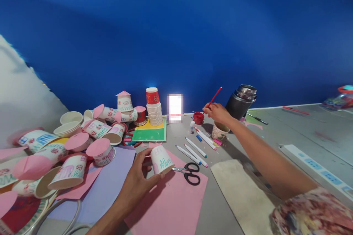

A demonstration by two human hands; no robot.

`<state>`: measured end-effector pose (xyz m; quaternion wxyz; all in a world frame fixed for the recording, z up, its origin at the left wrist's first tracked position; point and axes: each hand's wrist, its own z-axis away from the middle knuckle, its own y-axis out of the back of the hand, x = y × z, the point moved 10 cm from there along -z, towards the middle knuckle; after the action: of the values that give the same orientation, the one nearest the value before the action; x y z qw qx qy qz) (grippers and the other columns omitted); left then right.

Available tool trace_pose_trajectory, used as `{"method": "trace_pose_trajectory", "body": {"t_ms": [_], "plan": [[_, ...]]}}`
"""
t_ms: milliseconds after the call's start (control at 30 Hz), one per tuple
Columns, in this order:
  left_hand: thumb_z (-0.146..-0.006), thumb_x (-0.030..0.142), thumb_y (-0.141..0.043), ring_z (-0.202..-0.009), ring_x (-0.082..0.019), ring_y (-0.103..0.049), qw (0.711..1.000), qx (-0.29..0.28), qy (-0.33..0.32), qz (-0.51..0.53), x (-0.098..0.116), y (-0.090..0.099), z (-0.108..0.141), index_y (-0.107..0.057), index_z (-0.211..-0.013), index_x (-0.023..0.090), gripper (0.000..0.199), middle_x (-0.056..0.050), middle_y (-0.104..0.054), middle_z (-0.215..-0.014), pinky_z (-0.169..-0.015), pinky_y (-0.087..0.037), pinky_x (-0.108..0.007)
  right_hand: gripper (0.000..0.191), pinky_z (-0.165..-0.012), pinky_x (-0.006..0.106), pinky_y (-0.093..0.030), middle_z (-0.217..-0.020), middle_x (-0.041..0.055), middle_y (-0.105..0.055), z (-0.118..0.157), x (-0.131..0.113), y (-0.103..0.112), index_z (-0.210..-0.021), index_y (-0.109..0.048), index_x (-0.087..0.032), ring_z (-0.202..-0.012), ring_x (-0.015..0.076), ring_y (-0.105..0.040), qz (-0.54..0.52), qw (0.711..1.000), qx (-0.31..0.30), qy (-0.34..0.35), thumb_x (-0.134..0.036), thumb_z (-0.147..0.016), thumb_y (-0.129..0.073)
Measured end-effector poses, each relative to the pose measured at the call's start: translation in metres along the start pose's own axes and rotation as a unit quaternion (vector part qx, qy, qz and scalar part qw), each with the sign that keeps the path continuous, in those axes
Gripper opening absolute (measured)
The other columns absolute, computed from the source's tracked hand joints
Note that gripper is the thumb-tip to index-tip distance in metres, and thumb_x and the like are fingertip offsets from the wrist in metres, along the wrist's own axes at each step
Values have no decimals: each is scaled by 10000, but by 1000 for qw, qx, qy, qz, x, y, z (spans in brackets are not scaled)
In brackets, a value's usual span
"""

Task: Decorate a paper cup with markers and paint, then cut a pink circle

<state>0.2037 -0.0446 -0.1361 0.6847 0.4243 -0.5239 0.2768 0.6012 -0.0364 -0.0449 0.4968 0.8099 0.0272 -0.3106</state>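
My left hand [140,170] is closed around a white paper cup [160,159] with green and pink drawing on its side. The cup is tilted above a sheet of pink paper [171,205]. My right hand [216,113] pinches a thin red stick [216,94], perhaps a paintbrush, whose lower end points at a small pot of red paint [198,118]. Whether its tip is in the paint cannot be made out. Scissors with black handles [190,172] lie beside the held cup. Under my right wrist stands a patterned paper cup [220,132].
Decorated paper cups [97,128] crowd the left side. A cup stack [154,112] stands on a green and yellow packet [150,134]. Several markers [195,150] lie mid-table. A black flask [240,102], a beige cloth [237,187] and a power strip [317,169] are on the right.
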Motion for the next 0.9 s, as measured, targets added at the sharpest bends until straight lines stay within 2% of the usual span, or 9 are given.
{"method": "trace_pose_trajectory", "body": {"t_ms": [100,167,267,367,400,500,600,700,900], "plan": [[-720,518,-850,-1199,-343,-699,1000,-3,-2,-3,0,-1,0,-484,-1441,254,851,-158,-623,-1431,-974,-601,-477,257,-887,324,-507,-739,54,-749,8,-5,12,-689,-681,-196,-779,196,-699,-50,999,17,5,-301,-924,-690],[-722,511,-852,-1205,-344,-695,1000,7,-9,-8,3,0,1,-487,-1444,250,850,-159,-621,-1428,-985,-596,-475,294,-777,311,-505,-674,56,-738,14,-9,26,-664,-668,-196,-642,182,-659,-95,995,40,3,-329,-926,-653],[-722,509,-848,-1179,-352,-703,999,23,-19,-14,11,1,2,-516,-1433,231,833,-165,-644,-1381,-961,-606,-469,363,-587,290,-476,-751,80,-774,30,-17,46,-756,-668,-187,-530,151,-590,-189,979,75,0,-502,-929,-616],[-730,528,-839,-1200,-347,-687,999,22,-29,-24,17,0,4,-531,-1422,234,812,-153,-631,-1395,-988,-594,-470,481,-488,268,-431,-744,68,-758,57,-31,52,-844,-664,-202,-481,121,-521,-285,956,74,-4,-672,-903,-578],[-734,530,-837,-1225,-339,-673,999,20,-35,-29,19,-1,4,-537,-1412,243,795,-140,-615,-1418,-1018,-580,-465,486,-456,255,-404,-728,50,-741,68,-37,48,-855,-670,-215,-473,113,-506,-329,943,59,-6,-695,-879,-606],[-744,513,-834,-1286,-308,-631,997,21,-61,-35,24,-2,6,-553,-1370,262,731,-102,-566,-1468,-1085,-540,-432,376,-384,217,-299,-745,22,-721,107,-52,18,-847,-724,-231,-462,77,-451,-566,821,-22,-67,-579,-758,-835],[-754,483,-836,-1336,-289,-576,993,33,-99,-58,28,-1,9,-549,-1350,267,696,-89,-544,-1466,-1128,-502,-425,319,-360,198,-291,-727,14,-709,143,-62,-11,-806,-747,-235,-453,59,-414,-635,760,-61,-125,-518,-738,-877],[-773,458,-831,-1336,-276,-560,989,30,-129,-68,33,-3,11,-548,-1335,268,657,-83,-551,-1438,-1129,-493,-425,303,-358,172,-315,-715,-3,-690,165,-66,-36,-789,-748,-232,-465,47,-415,-657,731,-91,-161,-465,-702,-920],[-781,298,-794,-1331,-271,-554,982,30,-157,-97,37,-4,15,-536,-1345,256,621,-90,-553,-1426,-1121,-491,-428,321,-350,164,-332,-713,6,-705,175,-63,-58,-736,-717,-214,-461,46,-424,-656,726,-110,-176,-425,-676,-952]]}}
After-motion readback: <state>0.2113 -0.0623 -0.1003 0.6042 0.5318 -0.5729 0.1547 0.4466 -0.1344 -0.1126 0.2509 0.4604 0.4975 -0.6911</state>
